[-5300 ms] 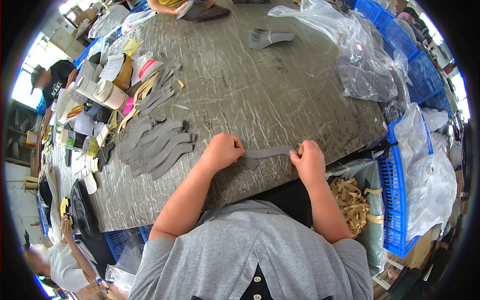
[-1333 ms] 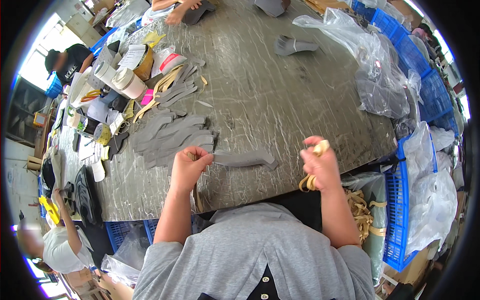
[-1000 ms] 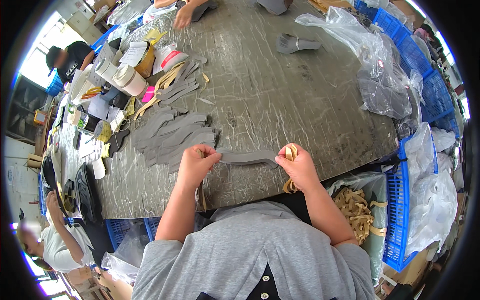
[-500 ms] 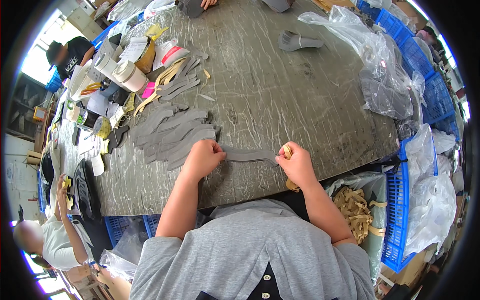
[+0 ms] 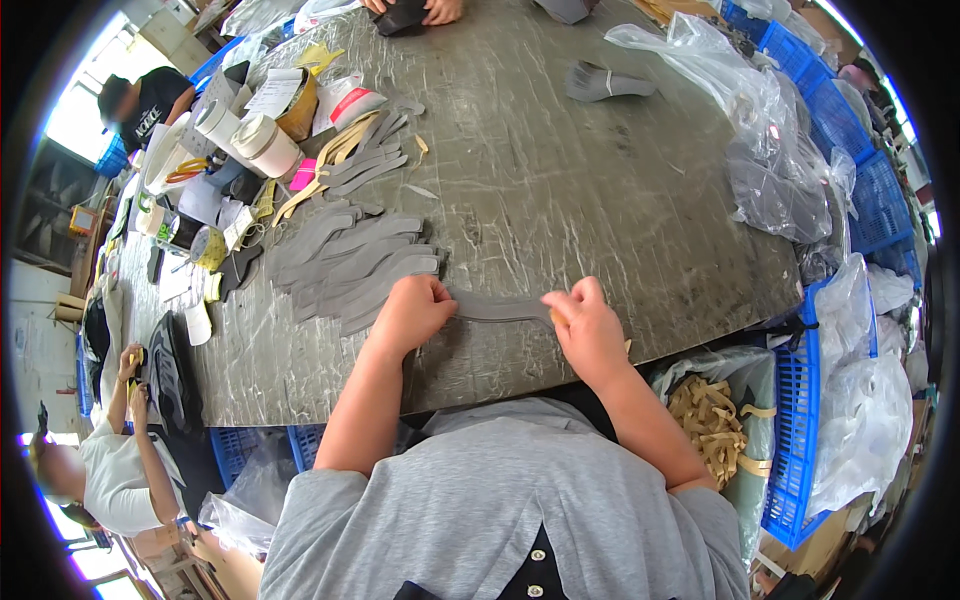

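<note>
A curved grey strip (image 5: 500,307), seemingly a thin fabric or foam cutout, stretches between my hands on the dark table. My left hand (image 5: 418,312) is closed, pinching its left end beside the pile. At the other end is my right hand (image 5: 585,325), with bent fingers closed over the strip's tip. A bit of tan strip (image 5: 557,315) shows between those fingers; most of it is hidden by the hand. Left of my left hand lies an overlapping pile of similar grey strips (image 5: 350,265).
Tan strips (image 5: 705,425) fill a lined bin by my right elbow, beside a blue crate (image 5: 793,430). Clear plastic bags (image 5: 775,150) lie along the right edge. White jars (image 5: 265,145), tape and papers crowd the far left. A bundled grey stack (image 5: 608,82) lies far right. Co-workers are nearby.
My right hand has turned over the grey strip's end, and the tan strip in it now shows less. My left hand keeps its place. Across the table, a co-worker's hands and a dark piece show more.
</note>
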Motion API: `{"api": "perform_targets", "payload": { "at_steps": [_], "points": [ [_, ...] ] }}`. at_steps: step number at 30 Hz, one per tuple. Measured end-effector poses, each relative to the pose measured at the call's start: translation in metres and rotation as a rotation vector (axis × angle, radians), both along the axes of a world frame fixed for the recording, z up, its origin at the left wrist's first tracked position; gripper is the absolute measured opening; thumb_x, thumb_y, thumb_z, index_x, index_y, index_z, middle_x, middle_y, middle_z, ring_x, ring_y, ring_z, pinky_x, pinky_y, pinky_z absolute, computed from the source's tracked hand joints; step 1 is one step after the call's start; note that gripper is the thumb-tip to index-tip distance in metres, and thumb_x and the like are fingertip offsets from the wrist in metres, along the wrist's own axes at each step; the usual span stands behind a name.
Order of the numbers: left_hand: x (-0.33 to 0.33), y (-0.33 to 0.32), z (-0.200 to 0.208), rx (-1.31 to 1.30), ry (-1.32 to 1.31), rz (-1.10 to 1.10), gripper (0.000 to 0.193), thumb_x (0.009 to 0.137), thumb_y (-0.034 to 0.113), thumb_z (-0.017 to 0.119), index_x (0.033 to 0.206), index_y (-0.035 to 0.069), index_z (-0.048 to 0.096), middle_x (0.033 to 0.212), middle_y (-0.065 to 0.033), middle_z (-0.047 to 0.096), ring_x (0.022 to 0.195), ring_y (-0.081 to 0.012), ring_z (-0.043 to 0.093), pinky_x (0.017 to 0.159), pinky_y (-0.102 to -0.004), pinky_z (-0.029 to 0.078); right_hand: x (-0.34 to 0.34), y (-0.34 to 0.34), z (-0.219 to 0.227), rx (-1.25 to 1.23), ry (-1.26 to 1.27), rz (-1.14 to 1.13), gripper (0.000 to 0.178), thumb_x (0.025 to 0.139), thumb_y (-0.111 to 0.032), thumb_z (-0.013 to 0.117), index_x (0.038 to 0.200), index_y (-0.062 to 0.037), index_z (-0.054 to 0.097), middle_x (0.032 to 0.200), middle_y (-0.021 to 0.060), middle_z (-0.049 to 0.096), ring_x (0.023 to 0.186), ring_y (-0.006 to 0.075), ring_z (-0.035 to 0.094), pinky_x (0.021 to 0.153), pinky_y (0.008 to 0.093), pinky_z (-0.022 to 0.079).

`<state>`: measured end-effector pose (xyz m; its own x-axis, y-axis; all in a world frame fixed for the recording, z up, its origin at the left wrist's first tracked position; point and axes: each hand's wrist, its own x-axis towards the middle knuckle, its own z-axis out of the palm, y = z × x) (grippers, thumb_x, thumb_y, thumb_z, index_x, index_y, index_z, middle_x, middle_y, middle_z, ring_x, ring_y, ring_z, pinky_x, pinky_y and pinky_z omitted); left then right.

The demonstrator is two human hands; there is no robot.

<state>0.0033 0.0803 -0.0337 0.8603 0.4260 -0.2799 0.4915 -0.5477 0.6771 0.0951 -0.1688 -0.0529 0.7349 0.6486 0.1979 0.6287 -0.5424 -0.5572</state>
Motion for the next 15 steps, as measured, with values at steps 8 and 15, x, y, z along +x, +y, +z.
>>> {"api": "perform_targets", "payload": {
  "at_steps": [8,15],
  "points": [
    [0.002,0.000,-0.003,0.019,0.022,-0.024,0.020,0.072,0.016,0.072,0.078,-0.002,0.069,0.065,-0.0150,0.065,0.063,-0.0216,0.063,0.062,-0.0349,0.050,-0.010,0.005,-0.004,-0.152,-0.242,0.247,0.035,0.081,-0.008,0.062,0.114,-0.0140,0.069,0.103,0.0056,0.054,0.075,0.0222,0.063,0.062,0.0360,0.055],
    [0.003,0.000,-0.001,0.053,0.011,-0.050,0.020,0.071,0.016,0.072,0.078,-0.002,0.069,0.068,-0.0161,0.067,0.064,-0.0236,0.065,0.063,-0.0358,0.051,-0.018,0.025,-0.006,-0.236,-0.410,0.308,0.030,0.079,-0.010,0.064,0.108,-0.0072,0.066,0.109,0.0058,0.054,0.064,0.0186,0.061,0.050,0.0322,0.053]
  ]
}}
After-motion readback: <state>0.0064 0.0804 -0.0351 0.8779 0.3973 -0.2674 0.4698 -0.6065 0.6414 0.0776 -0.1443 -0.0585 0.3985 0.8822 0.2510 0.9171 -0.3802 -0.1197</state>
